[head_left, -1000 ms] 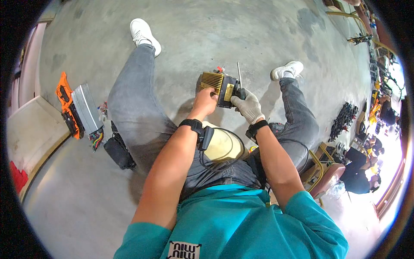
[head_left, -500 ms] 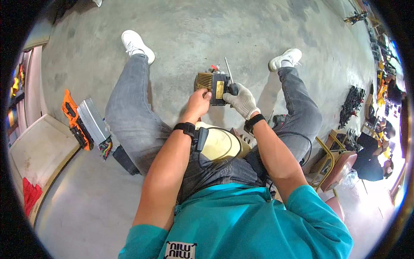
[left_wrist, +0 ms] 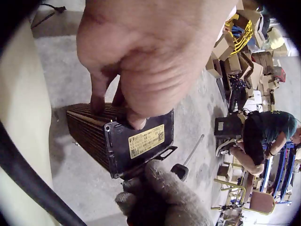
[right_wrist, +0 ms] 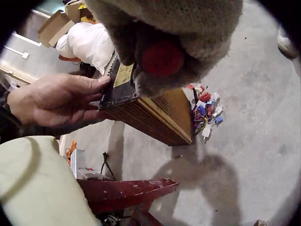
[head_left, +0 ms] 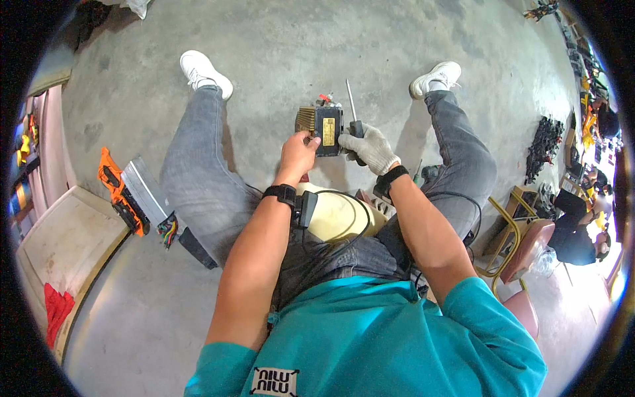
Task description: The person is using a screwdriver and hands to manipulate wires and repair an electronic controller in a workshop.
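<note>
In the head view my bare left hand (head_left: 297, 157) grips a finned metal controller box (head_left: 306, 120) by its near end, thumb on the black end plate (head_left: 329, 142) with a yellow label. My gloved right hand (head_left: 374, 152) holds a screwdriver (head_left: 351, 100), its shaft pointing away from me beside the box. Glove fingertips are at the box's edge, as the left wrist view shows by the black end plate (left_wrist: 141, 141). The handle's red end (right_wrist: 162, 59) shows inside the glove in the right wrist view. Wires with coloured connectors (right_wrist: 207, 108) hang from the box's far end.
A pale yellow cushioned surface (head_left: 334, 218) lies between my legs, above a red stand leg (right_wrist: 124, 193). On the left are an orange part (head_left: 119, 192), a silver box (head_left: 147, 192) and a red cloth (head_left: 58, 311). A chair (head_left: 526, 251) and black cable pile (head_left: 544, 149) are right.
The head view has shifted a little. Both hands and the box sit slightly further left in it, and the screwdriver shaft leans more to the left than a second ago. Both grips stay the same.
</note>
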A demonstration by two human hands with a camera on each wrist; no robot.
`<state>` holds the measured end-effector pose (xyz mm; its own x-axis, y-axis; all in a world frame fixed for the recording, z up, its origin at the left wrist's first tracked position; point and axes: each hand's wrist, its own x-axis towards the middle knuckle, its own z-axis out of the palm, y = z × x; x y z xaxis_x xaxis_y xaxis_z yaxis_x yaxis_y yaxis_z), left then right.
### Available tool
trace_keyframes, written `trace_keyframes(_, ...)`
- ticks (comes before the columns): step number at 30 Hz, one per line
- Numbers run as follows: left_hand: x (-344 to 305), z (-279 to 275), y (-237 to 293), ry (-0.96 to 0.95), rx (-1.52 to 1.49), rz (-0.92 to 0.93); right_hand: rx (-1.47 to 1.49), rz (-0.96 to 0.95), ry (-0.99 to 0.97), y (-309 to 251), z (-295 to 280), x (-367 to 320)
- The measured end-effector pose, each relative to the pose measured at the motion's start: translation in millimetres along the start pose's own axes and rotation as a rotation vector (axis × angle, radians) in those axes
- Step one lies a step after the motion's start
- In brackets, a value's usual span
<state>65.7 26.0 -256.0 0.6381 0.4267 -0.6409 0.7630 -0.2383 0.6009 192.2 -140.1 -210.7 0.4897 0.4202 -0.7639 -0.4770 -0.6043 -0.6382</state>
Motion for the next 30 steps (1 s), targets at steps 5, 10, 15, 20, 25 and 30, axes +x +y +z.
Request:
trace_keyframes(5,1.8,4.3,-6.1,0.034,0.017,0.013,-0.006,-0.009,-0.022,-6.2,0.1,-4.5)
trace_keyframes(10,4.7,5.0,-5.8,-0.002,0.000,-0.045,-0.042,-0.006,-0.035,-3.8,-1.4,-2.2)
trace_keyframes(15,7.4,6.1,-9.3,-0.015,-0.024,-0.054,-0.082,-0.008,-0.017,-4.7,-0.5,-0.4)
trace_keyframes(20,1.7,0.0,-0.1,-0.016,-0.010,-0.055,-0.093,-0.015,-0.023,-2.7,-1.0,1.2)
trace_keyframes(25,-2.2,-3.4,5.8,0.005,0.029,-0.032,-0.101,-0.025,-0.032,-1.1,-0.7,2.4)
trace_keyframes(30,-1.3,-4.2,5.8,0.005,0.013,-0.009,-0.047,-0.046,-0.016,-3.3,1.6,1.1)
